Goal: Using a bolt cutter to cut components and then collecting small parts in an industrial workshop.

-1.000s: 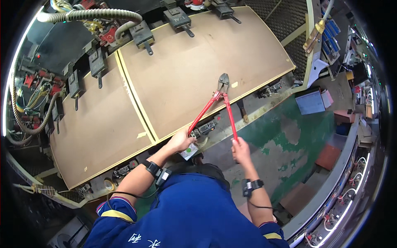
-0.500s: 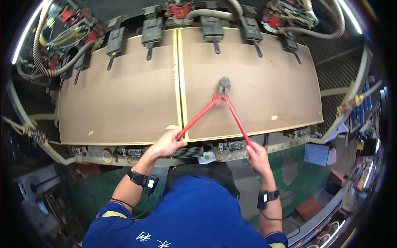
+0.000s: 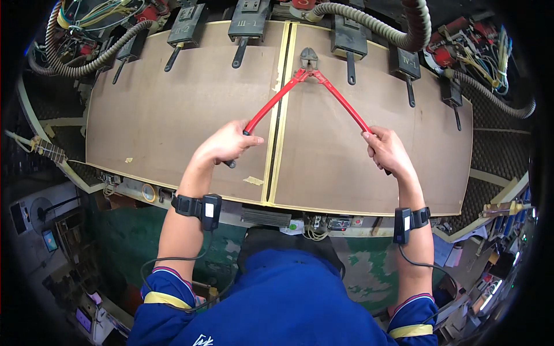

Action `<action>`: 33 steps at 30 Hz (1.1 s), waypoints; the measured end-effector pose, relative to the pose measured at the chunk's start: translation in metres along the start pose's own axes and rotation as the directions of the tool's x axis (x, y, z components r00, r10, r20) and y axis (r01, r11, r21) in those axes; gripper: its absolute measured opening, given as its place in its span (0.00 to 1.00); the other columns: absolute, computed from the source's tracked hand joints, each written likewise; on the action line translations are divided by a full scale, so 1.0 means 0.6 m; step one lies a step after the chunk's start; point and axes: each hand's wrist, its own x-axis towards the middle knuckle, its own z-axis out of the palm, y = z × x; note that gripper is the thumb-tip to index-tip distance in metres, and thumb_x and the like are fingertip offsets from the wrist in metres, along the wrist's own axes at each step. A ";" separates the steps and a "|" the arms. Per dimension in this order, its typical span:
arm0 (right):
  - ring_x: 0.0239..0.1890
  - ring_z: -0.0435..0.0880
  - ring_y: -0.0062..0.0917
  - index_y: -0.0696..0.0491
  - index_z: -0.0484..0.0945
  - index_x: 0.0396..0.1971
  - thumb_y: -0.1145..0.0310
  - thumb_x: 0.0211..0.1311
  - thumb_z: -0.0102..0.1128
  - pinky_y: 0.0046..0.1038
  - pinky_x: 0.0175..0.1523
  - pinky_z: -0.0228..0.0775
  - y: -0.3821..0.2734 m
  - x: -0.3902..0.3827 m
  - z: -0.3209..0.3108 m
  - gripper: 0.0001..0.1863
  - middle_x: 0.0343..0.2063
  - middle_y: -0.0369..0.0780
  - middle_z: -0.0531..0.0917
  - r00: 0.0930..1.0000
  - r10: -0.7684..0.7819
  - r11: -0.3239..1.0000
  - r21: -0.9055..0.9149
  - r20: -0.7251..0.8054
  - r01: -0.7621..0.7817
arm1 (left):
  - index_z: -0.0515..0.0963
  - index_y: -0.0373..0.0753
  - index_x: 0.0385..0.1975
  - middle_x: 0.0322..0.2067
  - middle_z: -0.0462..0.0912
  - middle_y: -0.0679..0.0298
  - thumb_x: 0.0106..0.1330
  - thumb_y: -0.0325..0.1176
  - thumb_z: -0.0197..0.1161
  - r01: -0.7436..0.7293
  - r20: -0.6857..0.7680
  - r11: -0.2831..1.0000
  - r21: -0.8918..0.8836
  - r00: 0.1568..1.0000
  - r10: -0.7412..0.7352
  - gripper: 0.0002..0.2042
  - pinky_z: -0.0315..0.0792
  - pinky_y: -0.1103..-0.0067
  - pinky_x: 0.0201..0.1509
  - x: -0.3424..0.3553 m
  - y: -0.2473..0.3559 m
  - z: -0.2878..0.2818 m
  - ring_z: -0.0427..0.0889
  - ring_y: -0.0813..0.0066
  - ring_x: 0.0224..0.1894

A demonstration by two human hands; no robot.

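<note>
My left hand [image 3: 229, 142] and my right hand [image 3: 388, 150] grip the two spread handles of red bolt cutters [image 3: 338, 97]. The grey cutter head [image 3: 309, 60] is over the back part of a large tan board [image 3: 323, 173], just right of the yellow-edged seam [image 3: 275, 124] between it and a second tan board [image 3: 161, 121]. Whether the head rests on the surface, I cannot tell. Dark clamp blocks with handles [image 3: 346, 40] line the back edge close beyond the head. Both my wrists carry black strapped devices with cables.
Corrugated hoses [image 3: 375, 23], wiring and red machine parts [image 3: 444, 52] crowd the back. Small fittings [image 3: 340, 222] and a tape roll [image 3: 148, 192] sit along the front rail. Dark mesh panels [image 3: 485, 150] flank the boards. A fan [image 3: 41, 209] stands at far left.
The cutters and both hands have moved farther forward over the boards, the head now near the back clamps. The view has swung square to the bench. Both hands keep their hold.
</note>
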 end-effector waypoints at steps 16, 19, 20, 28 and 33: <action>0.13 0.69 0.14 0.60 0.75 0.45 0.62 0.74 0.53 0.22 0.17 0.63 -0.048 -0.013 0.051 0.15 0.17 0.32 0.73 0.988 0.111 0.921 0.363 0.106 -0.142 | 0.71 0.41 0.27 0.15 0.65 0.76 0.65 0.41 0.69 0.067 0.076 0.992 -0.109 0.995 -0.059 0.15 0.59 0.83 0.17 0.017 0.042 -0.004 0.64 0.87 0.15; 0.13 0.67 0.14 0.59 0.75 0.46 0.63 0.75 0.52 0.20 0.18 0.61 -0.040 -0.017 0.105 0.13 0.18 0.31 0.71 0.989 0.119 0.858 0.493 0.085 -0.145 | 0.69 0.39 0.33 0.17 0.67 0.76 0.65 0.35 0.67 -0.133 -0.094 0.978 -0.163 0.988 0.119 0.12 0.60 0.84 0.17 0.025 0.019 0.092 0.64 0.88 0.15; 0.14 0.65 0.12 0.58 0.74 0.50 0.63 0.76 0.50 0.18 0.17 0.56 -0.037 -0.019 0.108 0.14 0.18 0.30 0.70 0.985 0.121 0.788 0.592 0.119 -0.168 | 0.68 0.39 0.33 0.17 0.67 0.76 0.65 0.33 0.67 -0.087 -0.051 0.933 -0.350 0.996 0.074 0.11 0.59 0.84 0.16 0.024 0.013 0.095 0.64 0.88 0.14; 0.13 0.64 0.12 0.57 0.73 0.51 0.63 0.76 0.51 0.17 0.16 0.55 -0.011 -0.019 0.158 0.14 0.18 0.30 0.70 0.996 0.076 0.688 0.720 0.055 -0.092 | 0.66 0.42 0.31 0.17 0.66 0.75 0.63 0.27 0.67 -0.174 -0.162 0.918 -0.356 0.979 0.123 0.12 0.58 0.86 0.16 0.047 -0.038 0.134 0.64 0.89 0.14; 0.12 0.65 0.12 0.58 0.73 0.52 0.63 0.76 0.51 0.17 0.15 0.55 -0.010 -0.016 0.167 0.15 0.18 0.30 0.70 0.998 0.054 0.723 0.689 0.017 -0.051 | 0.69 0.39 0.30 0.21 0.72 0.67 0.57 0.32 0.71 -0.150 -0.188 0.960 -0.235 0.976 0.107 0.14 0.70 0.75 0.31 0.048 -0.040 0.133 0.74 0.77 0.25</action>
